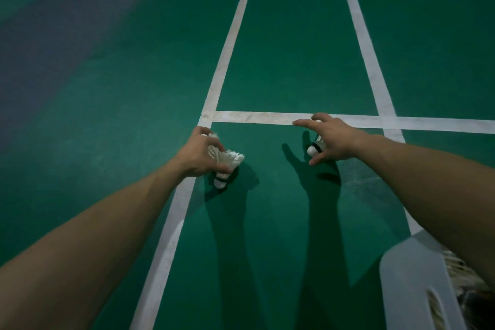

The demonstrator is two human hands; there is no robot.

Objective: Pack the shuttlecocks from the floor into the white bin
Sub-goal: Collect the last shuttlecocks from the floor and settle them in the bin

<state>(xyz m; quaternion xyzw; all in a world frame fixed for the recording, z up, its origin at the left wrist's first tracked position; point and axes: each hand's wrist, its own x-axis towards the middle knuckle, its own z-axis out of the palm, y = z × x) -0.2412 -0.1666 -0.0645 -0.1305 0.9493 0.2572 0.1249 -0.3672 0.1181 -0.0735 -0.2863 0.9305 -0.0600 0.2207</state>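
My left hand point(199, 154) is closed around white feathered shuttlecocks point(229, 162), one with its cork tip pointing down close to the green floor. Farther right, my right hand point(328, 139) grips another shuttlecock point(316, 146), its white cork poking out below the palm while the forefinger and thumb stay spread. The white bin point(412, 284) stands at the bottom right under my right forearm, and feathers of several shuttlecocks point(452, 262) show inside it.
The floor is a green badminton court with white lines point(254, 116) crossing just beyond both hands. A darker purple-grey strip point(40, 35) runs along the far left. Shadows of both arms fall on the floor between them.
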